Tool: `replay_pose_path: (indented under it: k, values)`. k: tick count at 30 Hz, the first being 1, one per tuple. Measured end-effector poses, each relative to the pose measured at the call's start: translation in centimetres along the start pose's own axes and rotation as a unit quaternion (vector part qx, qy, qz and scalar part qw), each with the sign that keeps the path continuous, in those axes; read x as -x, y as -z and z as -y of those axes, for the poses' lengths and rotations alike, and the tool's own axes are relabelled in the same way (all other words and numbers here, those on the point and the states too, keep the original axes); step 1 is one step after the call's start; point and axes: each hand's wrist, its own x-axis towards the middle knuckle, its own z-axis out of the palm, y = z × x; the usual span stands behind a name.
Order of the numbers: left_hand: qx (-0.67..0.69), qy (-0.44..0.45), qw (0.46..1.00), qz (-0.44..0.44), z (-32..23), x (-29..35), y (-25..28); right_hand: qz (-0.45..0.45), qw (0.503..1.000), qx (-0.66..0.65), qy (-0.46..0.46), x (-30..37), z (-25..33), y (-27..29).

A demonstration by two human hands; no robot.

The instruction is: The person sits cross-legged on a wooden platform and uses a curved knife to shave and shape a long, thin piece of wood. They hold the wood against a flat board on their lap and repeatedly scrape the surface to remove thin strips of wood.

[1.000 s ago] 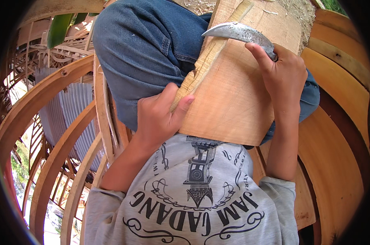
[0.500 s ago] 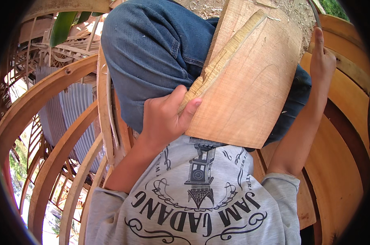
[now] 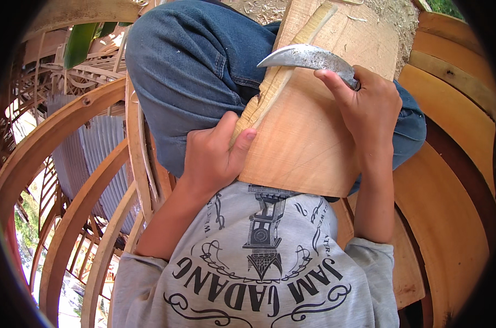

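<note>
Left hand (image 3: 212,156) pinching a stick (image 3: 271,90) along the left of a board (image 3: 305,139), right hand (image 3: 372,104) gripping a curved knife (image 3: 308,56) above the board

Curved blade (image 3: 312,56) is dull silver with dark speckles all over. The wood strip (image 3: 273,86) along the board's left edge is straw yellow with some darker marks and a paler right side, and the board (image 3: 305,145) itself is peachy tan with fine grain lines. Jeans (image 3: 177,65) are faded blue, T-shirt (image 3: 264,254)'s light grey with a black tower, scrollwork and lettering. Corrugated sheet (image 3: 107,158)'s bluish grey, leaf (image 3: 79,46)'s green.
</note>
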Motion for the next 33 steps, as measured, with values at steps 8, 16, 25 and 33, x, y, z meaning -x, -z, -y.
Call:
replay_pose_path:
  k: [8,16,25,33]
  values:
    - [0.006,-0.006,1.0,-0.017,0.0,-0.1,-0.3,-0.066,0.998,0.01,0.0,-1.9,-1.2,-1.1]
    - [-0.018,-0.031,0.999,0.013,-0.3,0.5,0.2,-0.087,0.976,-0.088,-0.181,-5.2,-6.1,-0.8]
    - [0.011,0.03,0.999,0.013,-0.2,0.1,-0.3,-0.026,0.983,-0.144,-0.11,-0.1,-3.1,1.9]
    - [0.013,0.009,1.0,0.0,-0.1,0.2,-0.2,0.016,0.999,-0.032,0.039,1.2,0.7,0.1]
